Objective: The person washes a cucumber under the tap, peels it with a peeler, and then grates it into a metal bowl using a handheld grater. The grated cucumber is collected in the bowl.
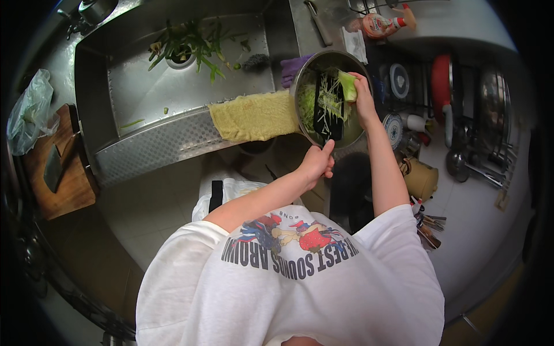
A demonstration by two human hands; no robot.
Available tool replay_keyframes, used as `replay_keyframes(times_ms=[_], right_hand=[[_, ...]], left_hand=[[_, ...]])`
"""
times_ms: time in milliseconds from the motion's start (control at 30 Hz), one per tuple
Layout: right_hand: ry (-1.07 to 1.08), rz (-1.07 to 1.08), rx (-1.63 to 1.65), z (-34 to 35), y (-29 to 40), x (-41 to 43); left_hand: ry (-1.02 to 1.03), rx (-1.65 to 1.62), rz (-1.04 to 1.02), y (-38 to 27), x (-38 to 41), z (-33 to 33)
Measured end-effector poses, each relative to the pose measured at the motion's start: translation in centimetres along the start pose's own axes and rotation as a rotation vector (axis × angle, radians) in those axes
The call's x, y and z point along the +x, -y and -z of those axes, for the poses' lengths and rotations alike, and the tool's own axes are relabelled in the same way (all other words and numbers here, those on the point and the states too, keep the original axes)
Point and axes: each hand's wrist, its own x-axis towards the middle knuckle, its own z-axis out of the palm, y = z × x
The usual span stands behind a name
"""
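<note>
A metal bowl (301, 125) stands beside the sink, holding pale green shreds (308, 104). Across it lies a black grater (322, 93) with more shreds on its face. My left hand (321, 162) is closed on the grater's near end, by the bowl's lower rim. At the bowl's right side my right hand (365, 97) grips a light green vegetable piece (347, 86) against the grater's edge. Which vegetable it is, I cannot tell.
The steel sink (143, 73) holds green peelings (199, 43) around its drain. A yellow towel (255, 116) hangs over its front edge. At far left, a cleaver (53, 168) lies on a wooden cutting board (80, 190) beside a plastic bag (32, 112). A purple cloth (293, 70) touches the bowl.
</note>
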Motion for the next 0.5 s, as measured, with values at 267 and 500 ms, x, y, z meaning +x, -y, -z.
replay_keyframes(times_ms=[267,500], right_hand=[[0.288,-0.261,0.946,1.2,1.6,-4.6],[-0.109,0.159,-1.055,-1.6,1.6,-5.4]], left_hand=[[0.006,0.024,0.014,-1.0,-0.9,-0.7],[-0.009,0.011,0.022,-1.1,-0.9,-0.7]])
